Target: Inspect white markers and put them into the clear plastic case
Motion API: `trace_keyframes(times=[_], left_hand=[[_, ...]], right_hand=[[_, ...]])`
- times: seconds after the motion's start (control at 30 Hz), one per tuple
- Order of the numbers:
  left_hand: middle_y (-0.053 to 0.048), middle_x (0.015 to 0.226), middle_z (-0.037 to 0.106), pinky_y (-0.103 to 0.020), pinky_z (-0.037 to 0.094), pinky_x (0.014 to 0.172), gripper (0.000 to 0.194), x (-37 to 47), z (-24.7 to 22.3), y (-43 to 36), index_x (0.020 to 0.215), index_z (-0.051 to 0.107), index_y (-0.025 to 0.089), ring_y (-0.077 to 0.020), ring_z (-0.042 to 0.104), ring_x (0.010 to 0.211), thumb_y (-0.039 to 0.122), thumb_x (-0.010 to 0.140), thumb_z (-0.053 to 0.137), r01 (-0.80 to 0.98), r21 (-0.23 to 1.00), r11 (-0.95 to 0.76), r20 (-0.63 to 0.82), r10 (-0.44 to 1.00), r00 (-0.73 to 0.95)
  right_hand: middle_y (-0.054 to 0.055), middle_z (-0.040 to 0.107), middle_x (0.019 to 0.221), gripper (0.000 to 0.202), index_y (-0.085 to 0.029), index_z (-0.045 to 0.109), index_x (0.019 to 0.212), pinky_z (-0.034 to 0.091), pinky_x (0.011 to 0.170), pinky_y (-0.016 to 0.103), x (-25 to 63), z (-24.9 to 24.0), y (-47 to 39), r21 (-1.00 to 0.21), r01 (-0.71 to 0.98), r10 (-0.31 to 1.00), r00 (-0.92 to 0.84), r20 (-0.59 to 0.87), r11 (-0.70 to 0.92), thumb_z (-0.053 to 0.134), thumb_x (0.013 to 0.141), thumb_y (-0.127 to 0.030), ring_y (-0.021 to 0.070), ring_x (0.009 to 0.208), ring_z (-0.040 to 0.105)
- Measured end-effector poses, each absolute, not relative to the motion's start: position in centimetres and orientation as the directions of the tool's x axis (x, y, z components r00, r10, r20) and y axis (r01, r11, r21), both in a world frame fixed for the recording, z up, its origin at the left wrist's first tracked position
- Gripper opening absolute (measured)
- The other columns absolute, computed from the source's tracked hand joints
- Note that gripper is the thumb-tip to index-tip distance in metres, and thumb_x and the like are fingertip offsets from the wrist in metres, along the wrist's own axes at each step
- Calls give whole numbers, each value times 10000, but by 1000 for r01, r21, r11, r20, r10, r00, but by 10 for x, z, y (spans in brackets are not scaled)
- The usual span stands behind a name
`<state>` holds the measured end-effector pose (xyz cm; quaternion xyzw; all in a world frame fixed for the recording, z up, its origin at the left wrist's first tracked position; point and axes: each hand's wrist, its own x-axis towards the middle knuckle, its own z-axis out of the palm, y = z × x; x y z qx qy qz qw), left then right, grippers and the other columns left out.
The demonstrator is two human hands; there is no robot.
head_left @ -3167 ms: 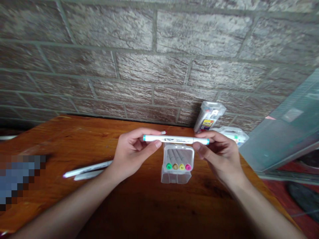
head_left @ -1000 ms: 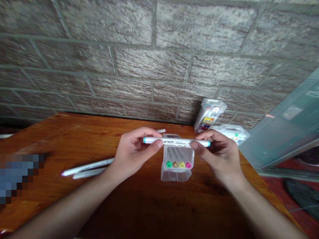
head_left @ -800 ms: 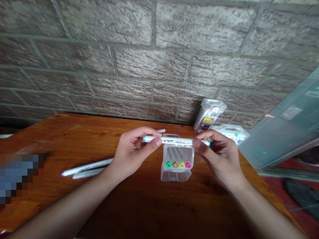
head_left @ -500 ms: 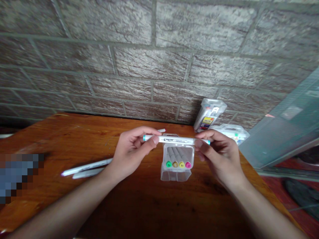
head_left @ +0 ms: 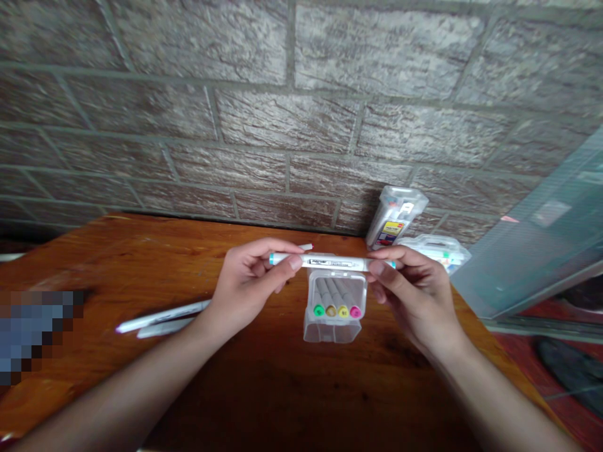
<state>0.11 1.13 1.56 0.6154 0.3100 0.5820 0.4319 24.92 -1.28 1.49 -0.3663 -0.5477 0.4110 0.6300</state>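
Note:
A white marker (head_left: 334, 262) with turquoise ends and black print lies level between my two hands, above the table. My left hand (head_left: 257, 276) pinches it near its left end, and my right hand (head_left: 412, 282) grips it near the right end. Just below it, a clear plastic marker case (head_left: 332, 331) holds several markers with green, brown, yellow and pink ends. Beside my left forearm, two white markers (head_left: 162, 317) rest on the wood, partly covered by the arm. Behind my left fingertips shows the end of another marker (head_left: 307, 247) with a red tip.
A tall clear case with a yellow label (head_left: 393, 227) stands against the brick wall (head_left: 320, 119). Next to it is a second clear case (head_left: 450, 252). The wooden table (head_left: 264, 395) ends at the right near a glass panel (head_left: 532, 232). A blurred blue patch (head_left: 32, 336) covers the left.
The marker has rolled slightly between my fingers, so its printed label faces differently. My hands stay in nearly the same place.

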Motion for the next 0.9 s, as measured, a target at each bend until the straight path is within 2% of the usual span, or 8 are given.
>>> trace_keyframes(times=[0.13,0.6,0.9], left_hand=[[-28,754,762,-221,411,509,140,-3,7,15,1041,867,219,-89,552,531,297,931,826,-208,896,-393,427,890,156],[-84,832,829,-262,450,542,173,-5,14,18,1049,861,195,-113,566,521,302,934,789,-358,875,-327,399,905,148],[-121,846,839,-263,446,535,234,-5,15,18,1094,874,172,-122,583,516,314,942,766,-433,850,-300,403,900,169]], right_hand=[[7,770,685,125,-253,873,924,411,425,189,248,18,-14,-919,-164,933,68,353,360,921,835,-327,82,460,571],[58,827,752,177,-256,896,992,368,384,222,246,29,-17,-915,-202,937,87,338,349,844,859,-361,106,420,532],[76,836,759,180,-235,894,990,356,362,223,247,30,-17,-906,-235,936,95,340,353,802,863,-324,113,409,523]])
